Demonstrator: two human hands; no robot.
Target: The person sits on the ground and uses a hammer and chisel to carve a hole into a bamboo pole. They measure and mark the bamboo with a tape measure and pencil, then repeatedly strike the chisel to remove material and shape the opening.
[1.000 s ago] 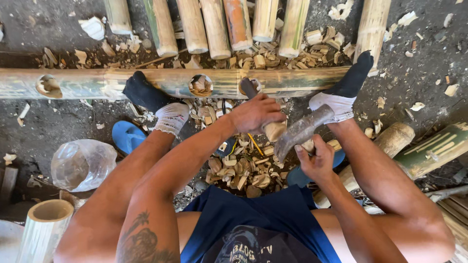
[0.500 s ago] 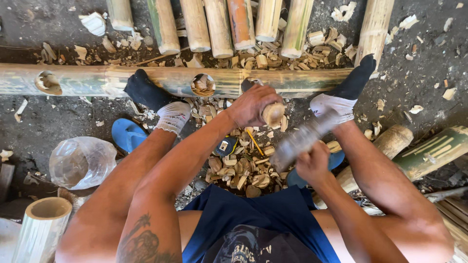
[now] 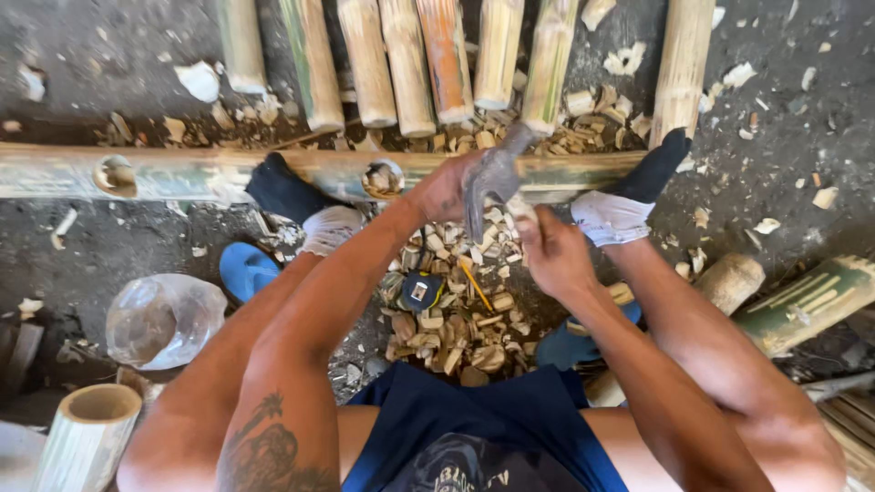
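Note:
I sit with both socked feet pressed on a long bamboo pole (image 3: 228, 173) that lies across the ground and has round holes cut in it. My right hand (image 3: 554, 255) grips the handle of a grey heavy blade (image 3: 492, 182), whose head is up at the pole beside a hole (image 3: 383, 179). My left hand (image 3: 445, 189) is closed in a fist against the pole just left of the blade; the short wooden piece it grips is mostly hidden behind the blade. A heap of bamboo chips (image 3: 447, 333) lies between my legs.
Several cut bamboo lengths (image 3: 392, 64) lie side by side beyond the pole. A small dark blue tape measure (image 3: 421, 292) rests on the chips. A blue sandal (image 3: 244, 271), a clear plastic jug (image 3: 164, 321) and a bamboo tube (image 3: 87, 433) are at left; a round log (image 3: 734, 281) and green bamboo (image 3: 811, 305) at right.
Both hands have moved up from above the chip heap to the pole. The blade swung from low at the right to up against the pole beside the hole.

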